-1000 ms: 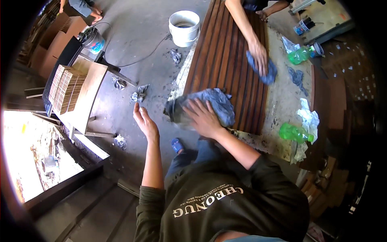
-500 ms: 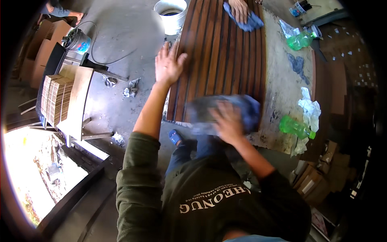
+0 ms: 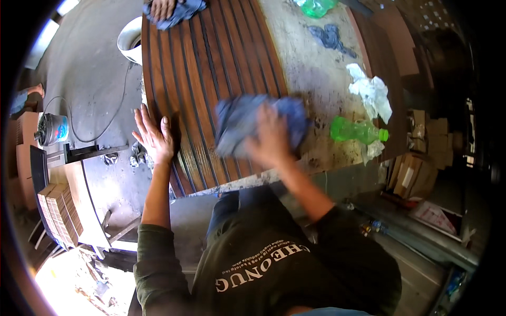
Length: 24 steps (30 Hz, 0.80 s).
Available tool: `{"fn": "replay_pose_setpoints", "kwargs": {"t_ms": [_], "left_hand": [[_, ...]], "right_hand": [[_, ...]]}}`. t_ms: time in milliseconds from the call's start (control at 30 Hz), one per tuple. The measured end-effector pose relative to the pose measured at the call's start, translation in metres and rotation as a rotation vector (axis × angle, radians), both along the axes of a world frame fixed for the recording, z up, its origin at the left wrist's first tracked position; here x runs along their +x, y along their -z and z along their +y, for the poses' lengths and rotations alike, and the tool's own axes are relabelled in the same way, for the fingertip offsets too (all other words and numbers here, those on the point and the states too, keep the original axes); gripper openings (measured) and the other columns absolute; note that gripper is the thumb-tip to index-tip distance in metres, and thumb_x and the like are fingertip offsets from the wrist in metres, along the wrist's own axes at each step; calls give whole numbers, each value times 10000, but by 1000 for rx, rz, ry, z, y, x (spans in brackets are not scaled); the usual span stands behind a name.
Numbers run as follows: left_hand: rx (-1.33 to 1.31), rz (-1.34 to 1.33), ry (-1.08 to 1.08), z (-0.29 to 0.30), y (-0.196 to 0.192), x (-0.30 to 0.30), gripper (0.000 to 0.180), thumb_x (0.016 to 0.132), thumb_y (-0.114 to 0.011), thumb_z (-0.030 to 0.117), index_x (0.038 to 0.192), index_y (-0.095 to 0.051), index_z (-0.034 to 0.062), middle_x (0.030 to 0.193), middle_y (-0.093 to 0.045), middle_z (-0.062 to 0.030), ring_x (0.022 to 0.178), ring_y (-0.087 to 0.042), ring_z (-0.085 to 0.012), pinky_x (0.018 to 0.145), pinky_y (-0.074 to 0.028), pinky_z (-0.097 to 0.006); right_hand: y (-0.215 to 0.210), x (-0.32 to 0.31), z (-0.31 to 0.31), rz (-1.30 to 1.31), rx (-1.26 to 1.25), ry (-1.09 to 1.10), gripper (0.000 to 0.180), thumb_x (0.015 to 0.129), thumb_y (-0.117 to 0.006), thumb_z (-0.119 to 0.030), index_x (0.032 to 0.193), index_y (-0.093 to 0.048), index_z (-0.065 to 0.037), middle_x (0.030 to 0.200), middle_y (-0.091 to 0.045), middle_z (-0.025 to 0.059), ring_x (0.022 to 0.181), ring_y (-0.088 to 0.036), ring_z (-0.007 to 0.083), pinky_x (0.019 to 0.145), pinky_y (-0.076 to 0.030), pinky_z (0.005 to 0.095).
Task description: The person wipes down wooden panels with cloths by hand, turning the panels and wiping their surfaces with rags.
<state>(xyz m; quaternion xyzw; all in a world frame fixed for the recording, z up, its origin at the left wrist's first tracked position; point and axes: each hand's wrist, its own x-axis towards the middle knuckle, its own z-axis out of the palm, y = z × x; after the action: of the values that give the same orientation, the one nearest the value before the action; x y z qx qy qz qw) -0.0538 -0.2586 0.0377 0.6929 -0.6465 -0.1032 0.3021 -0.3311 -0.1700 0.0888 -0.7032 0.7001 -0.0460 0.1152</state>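
A dark brown slatted wooden panel [image 3: 197, 79] with black grooves lies on a worn, pale table top [image 3: 300, 79]. My right hand [image 3: 271, 138], blurred by motion, presses on a bunched blue cloth [image 3: 232, 124] and grips it against the panel's right side, near its front edge. My left hand [image 3: 155, 136] is open beside the panel's left edge, fingers spread and holding nothing; I cannot tell whether it touches the edge. Another person's hand [image 3: 162, 7] rests on a second blue cloth [image 3: 182, 11] at the panel's far left.
Right of the panel lie a green bottle [image 3: 356, 130], crumpled white paper [image 3: 370, 92], a grey-blue rag [image 3: 331, 38] and another green bottle [image 3: 316, 6]. A white bucket [image 3: 126, 42] stands left of the table. Farther left are a small pail [image 3: 52, 129] and stacked cardboard [image 3: 59, 210].
The view has turned, so the panel appears farther left. My right hand and cloth have shifted away from the panel's front edge. The other person's hand and cloth have crossed to the panel's left side.
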Motion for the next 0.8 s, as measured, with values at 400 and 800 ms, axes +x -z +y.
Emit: {"fn": "replay_pose_setpoints", "kwargs": {"t_ms": [400,800], "left_hand": [[47,-46,66,-8,-4,-2,659,930,-409,465,1462,-201,136,1492,-217,-172,1380,-220,-333,1086,-92,-587],[59,44,57,-5,-12,-9,606,957,-378,360,1454,-199,63,1504,-189,-179,1393,-185,-333,1090,-67,-573]], "right_hand": [[33,12,99,-231,-164,25,688,837,-433,-260,1407,-227,65,1490,-153,258,1387,-124,422,1078,-121,598],[27,-42,-147,93,-315,138,608,822,-557,-476,1357,-431,-215,1505,-190,173,1373,-140,437,1051,-146,643]]}}
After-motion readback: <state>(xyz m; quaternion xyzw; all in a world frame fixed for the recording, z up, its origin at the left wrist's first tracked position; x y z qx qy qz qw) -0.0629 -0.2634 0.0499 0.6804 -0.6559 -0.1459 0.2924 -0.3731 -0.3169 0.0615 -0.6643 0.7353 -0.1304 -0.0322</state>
